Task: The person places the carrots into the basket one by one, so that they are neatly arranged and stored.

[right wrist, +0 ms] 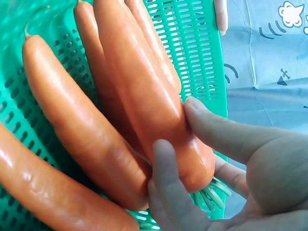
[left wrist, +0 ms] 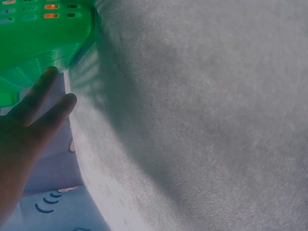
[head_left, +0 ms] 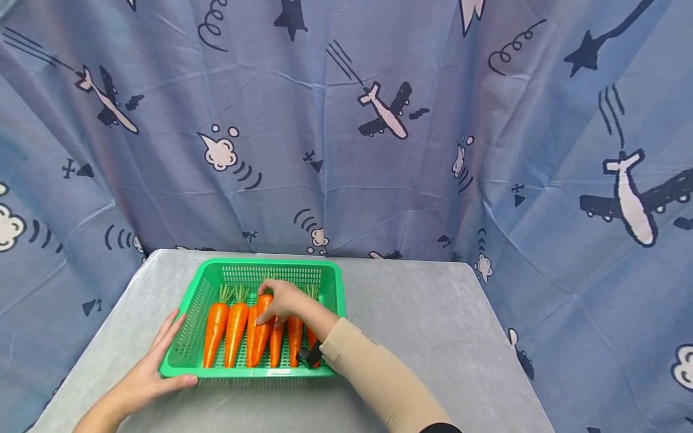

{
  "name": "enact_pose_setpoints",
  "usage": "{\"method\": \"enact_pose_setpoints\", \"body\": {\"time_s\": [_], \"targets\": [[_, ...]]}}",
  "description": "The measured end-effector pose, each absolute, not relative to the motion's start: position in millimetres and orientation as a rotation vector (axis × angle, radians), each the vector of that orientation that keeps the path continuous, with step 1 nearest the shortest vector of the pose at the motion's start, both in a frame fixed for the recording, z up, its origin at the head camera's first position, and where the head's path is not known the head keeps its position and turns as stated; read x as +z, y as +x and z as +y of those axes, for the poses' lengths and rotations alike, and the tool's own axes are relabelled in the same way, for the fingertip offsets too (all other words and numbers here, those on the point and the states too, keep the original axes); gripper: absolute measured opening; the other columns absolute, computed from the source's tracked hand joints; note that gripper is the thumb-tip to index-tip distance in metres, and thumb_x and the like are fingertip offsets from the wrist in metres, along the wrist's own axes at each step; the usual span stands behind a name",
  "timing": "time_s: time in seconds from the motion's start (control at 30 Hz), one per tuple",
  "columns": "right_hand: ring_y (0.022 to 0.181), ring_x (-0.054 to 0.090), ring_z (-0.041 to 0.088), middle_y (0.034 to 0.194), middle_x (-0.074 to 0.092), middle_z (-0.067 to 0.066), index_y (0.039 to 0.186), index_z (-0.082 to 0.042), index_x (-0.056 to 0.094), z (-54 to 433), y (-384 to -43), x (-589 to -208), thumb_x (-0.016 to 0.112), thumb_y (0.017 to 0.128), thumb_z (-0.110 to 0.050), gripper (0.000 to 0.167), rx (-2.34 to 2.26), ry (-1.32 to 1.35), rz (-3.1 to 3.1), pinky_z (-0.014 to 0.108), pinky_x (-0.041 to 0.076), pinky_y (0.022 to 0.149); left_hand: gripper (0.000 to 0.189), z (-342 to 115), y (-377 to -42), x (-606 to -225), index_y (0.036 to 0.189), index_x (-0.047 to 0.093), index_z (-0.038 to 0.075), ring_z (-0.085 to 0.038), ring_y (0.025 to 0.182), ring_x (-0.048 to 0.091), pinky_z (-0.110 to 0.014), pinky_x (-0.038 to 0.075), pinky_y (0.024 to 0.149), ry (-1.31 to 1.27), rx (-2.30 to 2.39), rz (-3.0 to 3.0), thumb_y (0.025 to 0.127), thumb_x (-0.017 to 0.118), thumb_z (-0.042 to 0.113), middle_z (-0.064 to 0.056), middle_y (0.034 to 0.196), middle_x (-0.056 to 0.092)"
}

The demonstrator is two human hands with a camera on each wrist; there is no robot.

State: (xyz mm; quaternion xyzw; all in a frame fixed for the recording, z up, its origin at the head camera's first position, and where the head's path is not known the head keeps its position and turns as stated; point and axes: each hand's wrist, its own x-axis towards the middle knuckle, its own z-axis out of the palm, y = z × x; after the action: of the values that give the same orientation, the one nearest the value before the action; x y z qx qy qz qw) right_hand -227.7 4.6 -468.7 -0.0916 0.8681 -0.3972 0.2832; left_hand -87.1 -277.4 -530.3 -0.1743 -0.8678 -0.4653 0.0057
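Observation:
A green plastic basket (head_left: pixel 243 373) with slotted sides holds several orange carrots (head_left: pixel 236 328) with green stem tufts, laid side by side. My right hand (head_left: pixel 286 300) reaches in and grips one carrot (head_left: pixel 261 346) near its stem end. In the right wrist view, thumb and fingers lie on either side of that carrot (right wrist: pixel 139 67), which lies over its neighbours. At the basket's near left corner is my left hand (head_left: pixel 146 370), its fingers spread along the left side and its thumb by the front rim. Those fingers look fairly straight in the left wrist view.
The basket stands on a table with a pale grey cloth (head_left: pixel 411 337). Behind and to both sides hangs a blue curtain (head_left: pixel 281 198) printed with airplanes, stars and clouds. A small black device (head_left: pixel 310 357) sits at my right wrist, above the basket's front right part.

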Motion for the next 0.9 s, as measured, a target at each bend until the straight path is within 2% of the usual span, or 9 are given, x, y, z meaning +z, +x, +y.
{"method": "enact_pose_setpoints", "body": {"time_s": [0.2, 0.33, 0.5, 0.57, 0.67, 0.77, 0.9], "targets": [[0.069, 0.07, 0.034, 0.133, 0.056, 0.014, 0.12, -0.02, 0.063, 7.1, -228.4, -468.2, 0.089, 0.074, -0.004, 0.055, -1.059, -0.245, 2.344, 0.043, 0.06, 0.065, 0.114, -276.5, -87.4, -531.3, 0.164, 0.012, 0.018, 0.011, 0.144, -0.002, -0.001, 0.016, 0.094, -0.56, -1.478, -2.704, 0.076, 0.084, 0.009, 0.001, 0.17, -0.009], [0.067, 0.069, 0.031, 0.129, 0.059, 0.013, 0.121, -0.022, 0.064, 8.7, -230.3, -467.9, 0.089, 0.076, -0.008, 0.054, -1.018, -0.278, 2.39, 0.043, 0.06, 0.066, 0.115, -276.6, -86.6, -530.0, 0.164, 0.012, 0.017, 0.012, 0.144, -0.002, 0.0, 0.015, 0.094, -0.566, -1.461, -2.699, 0.075, 0.084, 0.009, -0.001, 0.17, -0.009], [0.066, 0.068, 0.031, 0.127, 0.061, 0.012, 0.124, -0.021, 0.065, 11.0, -231.3, -466.9, 0.09, 0.076, -0.011, 0.055, -1.013, -0.309, 2.411, 0.041, 0.059, 0.066, 0.114, -276.1, -86.8, -528.1, 0.164, 0.012, 0.019, 0.012, 0.144, -0.001, -0.001, 0.016, 0.094, -0.556, -1.442, -2.714, 0.076, 0.084, 0.011, 0.001, 0.17, -0.008], [0.072, 0.067, 0.028, 0.125, 0.062, 0.011, 0.124, -0.022, 0.065, 12.5, -231.5, -465.6, 0.09, 0.075, -0.014, 0.056, -1.001, -0.328, 2.433, 0.038, 0.057, 0.066, 0.114, -275.8, -86.8, -527.7, 0.164, 0.012, 0.019, 0.011, 0.144, 0.0, -0.001, 0.016, 0.094, -0.554, -1.439, -2.717, 0.077, 0.084, 0.011, 0.002, 0.17, -0.008], [0.09, 0.064, 0.024, 0.125, 0.063, 0.009, 0.125, -0.025, 0.066, 15.1, -232.1, -462.2, 0.091, 0.075, -0.019, 0.056, -0.987, -0.355, 2.465, 0.035, 0.053, 0.072, 0.113, -276.0, -86.2, -528.2, 0.164, 0.012, 0.019, 0.011, 0.144, -0.001, -0.001, 0.016, 0.094, -0.554, -1.445, -2.715, 0.077, 0.084, 0.011, 0.001, 0.17, -0.008], [0.108, 0.06, 0.023, 0.132, 0.061, 0.011, 0.126, -0.026, 0.066, 18.3, -232.7, -457.0, 0.091, 0.075, -0.021, 0.056, -1.01, -0.366, 2.464, 0.035, 0.052, 0.077, 0.113, -276.5, -85.7, -529.5, 0.164, 0.012, 0.019, 0.011, 0.144, -0.001, -0.001, 0.015, 0.094, -0.553, -1.449, -2.712, 0.077, 0.084, 0.01, 0.002, 0.17, -0.008], [0.116, 0.059, 0.027, 0.135, 0.059, 0.014, 0.128, -0.025, 0.065, 24.8, -232.8, -449.4, 0.09, 0.076, -0.021, 0.057, -1.072, -0.388, 2.433, 0.037, 0.053, 0.08, 0.114, -277.4, -85.8, -530.9, 0.164, 0.012, 0.019, 0.012, 0.143, 0.0, -0.001, 0.016, 0.094, -0.552, -1.442, -2.715, 0.077, 0.084, 0.01, 0.002, 0.17, -0.008]]}}
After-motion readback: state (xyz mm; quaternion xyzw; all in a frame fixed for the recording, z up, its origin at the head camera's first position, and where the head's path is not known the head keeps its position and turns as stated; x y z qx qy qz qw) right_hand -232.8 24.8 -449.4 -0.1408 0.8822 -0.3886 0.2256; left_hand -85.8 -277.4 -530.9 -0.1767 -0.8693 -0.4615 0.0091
